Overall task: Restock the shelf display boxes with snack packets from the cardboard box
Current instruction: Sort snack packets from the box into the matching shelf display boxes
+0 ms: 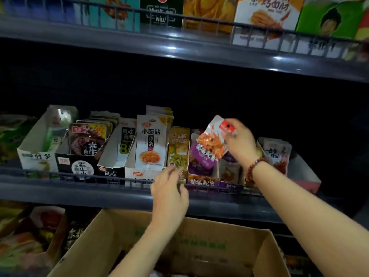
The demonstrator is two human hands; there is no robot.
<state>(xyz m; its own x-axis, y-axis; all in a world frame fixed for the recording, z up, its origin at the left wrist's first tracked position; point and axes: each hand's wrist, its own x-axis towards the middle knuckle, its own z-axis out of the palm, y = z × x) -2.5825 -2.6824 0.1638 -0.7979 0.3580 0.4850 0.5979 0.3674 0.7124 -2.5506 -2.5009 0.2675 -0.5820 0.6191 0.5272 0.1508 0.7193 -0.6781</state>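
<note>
Nearest, the cardboard box (199,246) is part-emptied; a packet (209,143) is pinched by the right hand (239,144) over the purple display box (201,181), the left hand (169,192) loosely open, restocking unfinished.

head view looks down, close to shelf (123,193).

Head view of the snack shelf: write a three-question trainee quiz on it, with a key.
1. True or false: the right hand holds a snack packet above the purple display box.
2. Which describes the left hand?
A. gripping a packet
B. fingers relaxed, holding nothing, in front of the shelf rail
C. inside the cardboard box
3. Fill in: the right wrist wears a beaded ____.

Key: 1 true; 2 B; 3 bracelet.
</note>
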